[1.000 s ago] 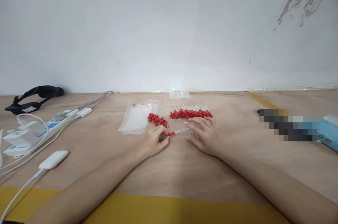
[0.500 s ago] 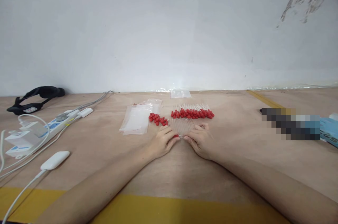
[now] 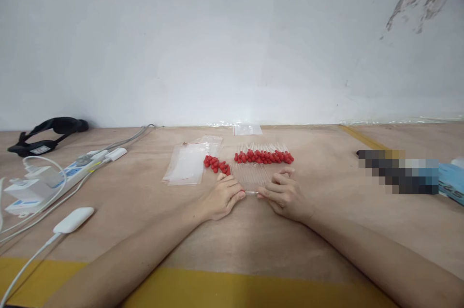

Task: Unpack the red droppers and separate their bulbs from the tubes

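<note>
My left hand (image 3: pixel 224 198) is closed in a pinch on a red rubber bulb, of which only a speck shows between the fingers. Between my two hands lies a thin clear dropper tube (image 3: pixel 251 193), level, with its left end at the bulb. My right hand (image 3: pixel 284 196) pinches the tube's right end. Just beyond the hands, several clear tubes (image 3: pixel 250 175) lie side by side on the table. A small heap of loose red rubber bulbs (image 3: pixel 216 164) sits behind my left hand. Farther back is a row of droppers with red bulbs (image 3: pixel 264 155), their clear tips pointing at the wall.
Clear plastic bags (image 3: pixel 185 164) lie left of the bulbs, and another bag (image 3: pixel 248 129) is by the wall. At far left are a power strip (image 3: pixel 72 172), a white charger (image 3: pixel 74 220) and a black strap (image 3: pixel 50 136). A light-blue package (image 3: pixel 451 180) lies at far right.
My right hand has shifted slightly right, away from my left hand, and more of the tube between them shows. My left hand has hardly moved.
</note>
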Available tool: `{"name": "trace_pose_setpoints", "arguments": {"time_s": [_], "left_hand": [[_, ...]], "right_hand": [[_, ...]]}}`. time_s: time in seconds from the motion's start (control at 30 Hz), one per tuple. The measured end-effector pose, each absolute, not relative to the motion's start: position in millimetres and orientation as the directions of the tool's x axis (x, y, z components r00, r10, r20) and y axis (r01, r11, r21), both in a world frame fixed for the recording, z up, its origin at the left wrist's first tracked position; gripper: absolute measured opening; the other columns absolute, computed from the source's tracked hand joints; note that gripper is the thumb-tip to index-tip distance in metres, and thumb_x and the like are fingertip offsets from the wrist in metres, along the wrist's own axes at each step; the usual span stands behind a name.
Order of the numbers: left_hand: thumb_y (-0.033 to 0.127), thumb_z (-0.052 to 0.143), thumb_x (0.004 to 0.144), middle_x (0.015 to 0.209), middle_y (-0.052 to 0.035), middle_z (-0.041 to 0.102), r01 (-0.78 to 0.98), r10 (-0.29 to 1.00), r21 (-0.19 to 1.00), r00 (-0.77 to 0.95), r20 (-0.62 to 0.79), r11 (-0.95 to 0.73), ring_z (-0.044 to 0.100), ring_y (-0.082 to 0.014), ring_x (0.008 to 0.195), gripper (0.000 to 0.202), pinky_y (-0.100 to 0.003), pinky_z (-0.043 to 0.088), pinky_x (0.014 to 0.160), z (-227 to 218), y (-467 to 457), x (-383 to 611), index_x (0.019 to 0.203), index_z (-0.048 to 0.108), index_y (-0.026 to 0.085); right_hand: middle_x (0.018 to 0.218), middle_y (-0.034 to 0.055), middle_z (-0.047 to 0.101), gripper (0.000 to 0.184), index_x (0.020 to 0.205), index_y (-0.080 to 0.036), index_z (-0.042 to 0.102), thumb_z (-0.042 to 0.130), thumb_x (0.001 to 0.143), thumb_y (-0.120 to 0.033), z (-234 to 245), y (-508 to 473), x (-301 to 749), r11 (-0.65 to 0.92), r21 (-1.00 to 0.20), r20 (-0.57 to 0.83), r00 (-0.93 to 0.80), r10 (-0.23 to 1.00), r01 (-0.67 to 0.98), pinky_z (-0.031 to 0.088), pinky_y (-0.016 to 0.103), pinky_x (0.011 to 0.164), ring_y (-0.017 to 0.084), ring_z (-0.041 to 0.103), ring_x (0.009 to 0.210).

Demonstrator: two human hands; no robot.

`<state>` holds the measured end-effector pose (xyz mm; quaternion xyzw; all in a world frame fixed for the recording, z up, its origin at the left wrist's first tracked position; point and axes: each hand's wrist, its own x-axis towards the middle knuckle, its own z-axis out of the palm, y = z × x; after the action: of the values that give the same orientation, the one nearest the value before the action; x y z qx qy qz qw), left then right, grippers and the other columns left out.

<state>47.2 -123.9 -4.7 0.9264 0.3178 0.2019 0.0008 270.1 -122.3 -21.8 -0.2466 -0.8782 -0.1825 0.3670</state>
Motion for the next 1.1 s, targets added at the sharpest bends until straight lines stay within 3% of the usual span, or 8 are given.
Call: {"name": "trace_pose_setpoints", "arguments": {"time_s": [0.17,0.37,0.57,0.77,0.87,0.97,1.1], "left_hand": [[0.027,0.029,0.091,0.075,-0.0033,0.050,0.620,0.651,0.238,0.609,0.453,-0.747,0.044,-0.0152,0.074,0.029,-0.030,0.037,0.071,-4.4,-121.5,29.8,0.076,0.052,0.017],[0.023,0.034,0.088,0.090,-0.0053,0.047,0.737,0.752,0.382,0.254,0.608,-0.558,0.049,-0.0158,0.088,0.025,-0.030,0.040,0.081,13.1,-96.5,5.4,0.101,0.055,0.017],[0.023,0.046,0.079,0.075,-0.0007,0.054,0.818,0.838,0.388,0.193,0.511,-0.425,0.053,-0.0145,0.067,0.026,-0.027,0.042,0.064,34.3,-58.3,4.9,0.104,0.049,0.017],[0.029,0.052,0.072,0.077,-0.0025,0.060,0.901,0.872,0.218,0.262,0.413,-0.374,0.054,-0.0162,0.068,0.011,-0.026,0.039,0.060,32.5,-39.5,14.4,0.076,0.055,0.018],[0.036,0.051,0.073,0.068,-0.0030,0.059,0.909,0.887,0.190,0.288,0.361,-0.372,0.054,-0.0177,0.066,0.020,-0.027,0.038,0.060,29.0,-38.1,14.0,0.065,0.057,0.019],[0.044,0.039,0.080,0.061,-0.0042,0.057,0.912,0.889,0.189,0.279,0.363,-0.363,0.054,-0.0182,0.066,0.040,-0.028,0.039,0.063,30.8,-38.3,12.3,0.058,0.059,0.018],[0.041,0.030,0.085,0.068,-0.0064,0.058,0.931,0.887,0.193,0.209,0.412,-0.309,0.055,-0.0192,0.072,0.046,-0.030,0.040,0.068,37.2,-34.0,16.9,0.068,0.065,0.017]], "right_hand": [[0.059,-0.0031,0.060,0.015,0.088,-0.026,0.065,0.053,0.080,-0.024,-17.0,-115.7,290.6,0.745,0.028,0.768,-0.492,0.410,0.666,0.023,0.033,0.081,0.010,0.046,0.063],[0.078,0.0019,0.066,0.022,0.092,-0.023,0.065,0.046,0.080,-0.023,-22.8,-99.3,301.5,0.479,-0.175,0.725,-0.217,0.654,0.860,0.023,0.034,0.077,0.013,0.055,0.072],[0.082,0.0000,0.067,0.022,0.089,-0.022,0.062,0.044,0.077,-0.020,-27.1,-97.1,295.8,0.413,-0.241,0.642,-0.175,0.747,0.878,0.023,0.032,0.074,0.014,0.058,0.072],[0.077,-0.0009,0.068,0.019,0.084,-0.023,0.063,0.047,0.075,-0.021,-24.7,-100.5,289.4,0.426,-0.209,0.651,-0.200,0.733,0.880,0.023,0.032,0.073,0.013,0.058,0.071],[0.079,-0.0007,0.068,0.019,0.086,-0.023,0.064,0.047,0.077,-0.022,-25.1,-101.5,287.3,0.436,-0.199,0.649,-0.215,0.730,0.878,0.023,0.033,0.076,0.014,0.058,0.073],[0.079,-0.0001,0.067,0.021,0.088,-0.024,0.064,0.045,0.079,-0.025,-25.2,-102.3,285.9,0.460,-0.188,0.636,-0.249,0.730,0.868,0.023,0.034,0.078,0.015,0.057,0.076],[0.079,0.0012,0.066,0.022,0.091,-0.024,0.063,0.046,0.081,-0.032,-24.3,-103.1,284.7,0.478,-0.168,0.611,-0.289,0.737,0.862,0.023,0.036,0.081,0.018,0.055,0.083]]}}
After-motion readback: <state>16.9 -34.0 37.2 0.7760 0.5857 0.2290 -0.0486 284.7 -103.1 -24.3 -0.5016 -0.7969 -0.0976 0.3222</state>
